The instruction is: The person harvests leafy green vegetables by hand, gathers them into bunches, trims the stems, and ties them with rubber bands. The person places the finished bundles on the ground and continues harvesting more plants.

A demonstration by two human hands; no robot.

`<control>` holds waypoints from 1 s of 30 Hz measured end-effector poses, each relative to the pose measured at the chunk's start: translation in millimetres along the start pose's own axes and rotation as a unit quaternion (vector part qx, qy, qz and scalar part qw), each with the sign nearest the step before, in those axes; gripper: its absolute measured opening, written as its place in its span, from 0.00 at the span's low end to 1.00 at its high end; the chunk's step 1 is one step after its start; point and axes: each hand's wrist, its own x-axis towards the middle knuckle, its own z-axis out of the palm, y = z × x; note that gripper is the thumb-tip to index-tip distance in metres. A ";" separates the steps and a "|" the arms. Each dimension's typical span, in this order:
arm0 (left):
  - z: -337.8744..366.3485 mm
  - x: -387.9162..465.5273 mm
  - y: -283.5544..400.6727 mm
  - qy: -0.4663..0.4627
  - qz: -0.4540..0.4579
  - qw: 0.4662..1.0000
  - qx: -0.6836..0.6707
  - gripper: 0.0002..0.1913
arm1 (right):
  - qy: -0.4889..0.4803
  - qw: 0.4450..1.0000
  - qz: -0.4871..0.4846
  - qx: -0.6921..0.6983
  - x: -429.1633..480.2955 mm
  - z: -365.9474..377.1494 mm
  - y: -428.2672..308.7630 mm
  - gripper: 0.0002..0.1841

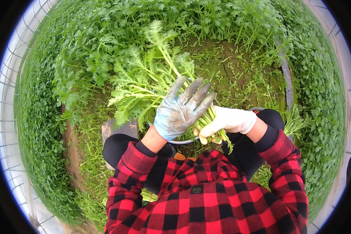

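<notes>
My right hand point(226, 122), in a white glove, grips the stem ends of a bunch of leafy greens point(146, 87), which look like crown daisy. The cut stems stick out below its fingers, and the feathery leaves fan to the upper left. Across the stems lies my left hand point(182, 109), gloved in pale blue with soiled grey fingers. Its four fingers are stretched and spread over the bunch; the thumb is hidden. Under the hands shows part of a pale round rim point(185, 142), mostly covered by the bunch.
Dense standing greens point(222, 17) surround a patch of bare soil point(234, 73) strewn with trimmings. A grey strip point(287, 79) edges the right. Beside my left knee is a flat board point(120, 128). Loose greens point(295, 121) lie by my right knee, and a tied bundle point(149, 196) near my left elbow.
</notes>
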 end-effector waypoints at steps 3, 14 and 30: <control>6.7 -9.5 -9.5 -0.060 0.004 0.997 -0.049 0.25 | -0.104 0.990 0.094 -0.017 -1.1 -12.1 -22.7 0.29; -1.3 -10.5 -39.0 0.232 -0.407 0.455 -0.757 0.15 | 0.242 0.822 -0.271 -0.438 6.7 -51.5 -74.2 0.50; 36.4 -19.2 -56.6 0.375 -0.375 0.289 -0.797 0.19 | 0.049 0.998 -0.011 -0.027 38.4 -39.8 -8.6 0.24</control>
